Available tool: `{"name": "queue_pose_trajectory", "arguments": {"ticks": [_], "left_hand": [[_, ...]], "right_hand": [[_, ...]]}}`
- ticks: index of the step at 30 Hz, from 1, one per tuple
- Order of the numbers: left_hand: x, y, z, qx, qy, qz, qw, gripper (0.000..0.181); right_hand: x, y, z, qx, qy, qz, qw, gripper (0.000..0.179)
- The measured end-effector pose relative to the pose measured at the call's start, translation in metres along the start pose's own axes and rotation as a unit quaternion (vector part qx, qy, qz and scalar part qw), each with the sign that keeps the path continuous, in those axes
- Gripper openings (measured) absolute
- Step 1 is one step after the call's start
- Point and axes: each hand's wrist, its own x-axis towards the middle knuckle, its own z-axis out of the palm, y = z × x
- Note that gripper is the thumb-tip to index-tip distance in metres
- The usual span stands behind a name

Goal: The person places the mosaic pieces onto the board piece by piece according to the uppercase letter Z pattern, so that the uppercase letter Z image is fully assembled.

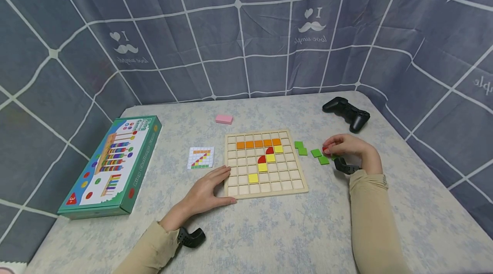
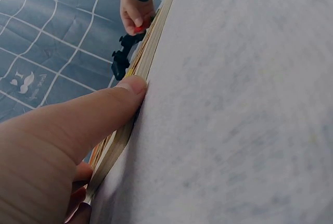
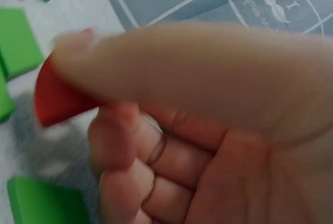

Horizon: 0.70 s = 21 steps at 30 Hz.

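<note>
Within the pinch of the right hand lies a red piece, near green tiles.

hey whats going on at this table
A person's right hand pinches a red piece by the green tiles, right of the board. The left hand touches the board's near left corner. On the board sit five orange tiles, four yellow tiles and two red pieces, but no green. The card to its left shows a similar pattern with a green row.
</note>
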Motion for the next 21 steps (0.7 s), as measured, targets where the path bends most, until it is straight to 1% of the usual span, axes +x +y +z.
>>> {"name": "queue_pose_trajectory", "arguments": {"ticks": [3, 6, 8, 11, 14, 16, 19, 21], "left_hand": [[0.0, 0.0, 0.0, 0.0, 0.0, 0.0, 1.0, 0.084], [0.0, -0.001, 0.001, 0.002, 0.001, 0.0, 1.0, 0.085], [0.0, -0.001, 0.001, 0.002, 0.001, 0.0, 1.0, 0.085], [0.0, -0.001, 0.001, 0.002, 0.003, 0.001, 1.0, 0.085], [0.0, -0.001, 0.001, 0.002, 0.004, 0.003, 1.0, 0.085], [0.0, -0.001, 0.001, 0.003, 0.004, 0.004, 1.0, 0.085], [0.0, -0.001, 0.002, 0.002, 0.005, 0.006, 1.0, 0.085], [0.0, -0.001, 0.002, 0.0, 0.004, 0.005, 1.0, 0.085]], "right_hand": [[-0.001, -0.009, 0.0, -0.01, 0.015, -0.027, 0.9995, 0.042], [-0.001, -0.022, 0.002, -0.025, 0.031, -0.067, 0.997, 0.043], [0.0, -0.032, 0.005, -0.018, 0.034, -0.087, 0.9955, 0.043], [0.005, -0.048, 0.012, -0.009, 0.037, -0.105, 0.9937, 0.043], [0.01, -0.065, 0.023, -0.003, 0.045, -0.12, 0.9918, 0.039], [0.014, -0.075, 0.033, 0.007, 0.043, -0.133, 0.9901, 0.033], [0.02, -0.09, 0.049, 0.021, 0.026, -0.152, 0.9878, 0.026], [0.025, -0.098, 0.061, 0.022, 0.01, -0.162, 0.9865, 0.023]]}}
